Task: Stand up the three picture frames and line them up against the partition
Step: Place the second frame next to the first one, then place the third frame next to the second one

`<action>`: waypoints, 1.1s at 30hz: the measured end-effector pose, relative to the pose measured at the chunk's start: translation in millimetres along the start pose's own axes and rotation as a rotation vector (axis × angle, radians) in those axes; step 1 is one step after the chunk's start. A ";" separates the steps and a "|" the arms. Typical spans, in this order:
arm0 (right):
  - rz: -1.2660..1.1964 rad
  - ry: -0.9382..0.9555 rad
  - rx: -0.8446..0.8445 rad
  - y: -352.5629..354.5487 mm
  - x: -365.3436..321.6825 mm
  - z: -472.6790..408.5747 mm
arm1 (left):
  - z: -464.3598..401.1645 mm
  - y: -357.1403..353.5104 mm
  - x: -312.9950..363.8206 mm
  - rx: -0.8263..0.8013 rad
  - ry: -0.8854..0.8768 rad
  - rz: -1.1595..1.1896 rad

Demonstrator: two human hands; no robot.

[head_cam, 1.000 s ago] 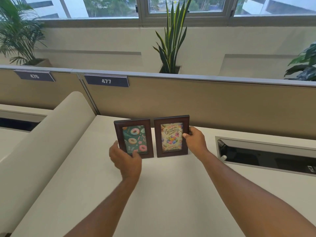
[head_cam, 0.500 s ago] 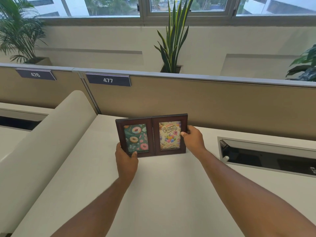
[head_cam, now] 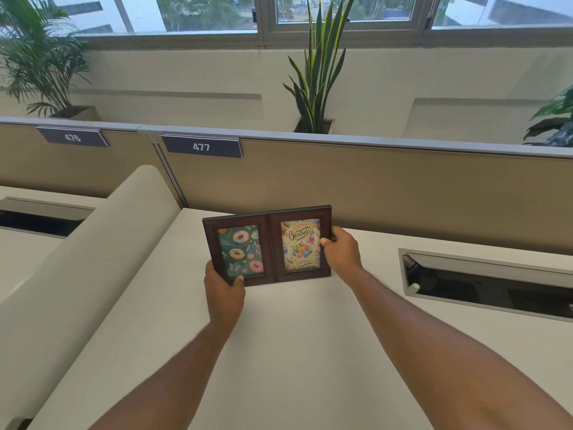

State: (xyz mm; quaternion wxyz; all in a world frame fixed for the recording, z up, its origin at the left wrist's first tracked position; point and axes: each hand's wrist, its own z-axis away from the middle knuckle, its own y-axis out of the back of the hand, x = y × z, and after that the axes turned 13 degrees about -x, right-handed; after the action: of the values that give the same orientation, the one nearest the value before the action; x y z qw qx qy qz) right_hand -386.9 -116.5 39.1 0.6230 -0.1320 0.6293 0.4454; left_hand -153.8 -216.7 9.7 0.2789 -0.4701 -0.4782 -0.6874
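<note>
The left hand (head_cam: 224,288) holds the lower left corner of the doughnut frame (head_cam: 239,250), thumb on the front of the bottom rail and fingers behind it. The right hand (head_cam: 341,250) holds the right edge of the birthday frame (head_cam: 300,243), thumb on the front rail and fingers wrapped behind. Both grips are closed on their frames. The two dark wooden frames stand side by side with inner edges touching, pictures facing the camera, long axes vertical; the pair tilts slightly, the doughnut frame sitting lower in view than the birthday frame. Whether their bottom edges rest on the desk (head_cam: 279,352) cannot be told. A third frame is not visible. The frames sit near the tan partition (head_cam: 387,193), apart from it, with bare desk between them and the panel. To the left, a cream rounded divider (head_cam: 102,243) runs along the desk edge. To the right, a recessed cable tray (head_cam: 483,280) with a metal rim is set into the desk. The partition carries number plates 476 (head_cam: 73,137) and 477 (head_cam: 201,146). Behind the partition stand potted plants, a snake plant (head_cam: 319,72) at centre, below a row of windows (head_cam: 341,10).
</note>
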 end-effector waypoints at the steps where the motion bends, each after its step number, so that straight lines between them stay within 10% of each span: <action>1: 0.003 -0.001 -0.002 -0.1 -0.4 0.5 | 0.0 1.4 -0.8 -0.007 0.000 -0.007; 12: -0.109 -0.086 -0.009 5.7 27.4 64.7 | 54.5 -16.2 -6.3 0.061 -0.008 -0.093; 33: -0.241 0.030 -0.018 104.4 104.8 337.8 | 315.9 -133.7 38.9 -0.652 -0.126 -0.010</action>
State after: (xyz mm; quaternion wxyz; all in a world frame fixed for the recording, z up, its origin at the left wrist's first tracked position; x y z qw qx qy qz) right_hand -256.9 228.5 44.5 0.6613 -0.2187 0.6142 0.3709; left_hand -160.9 128.1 24.1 0.0803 -0.5738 -0.2518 -0.7752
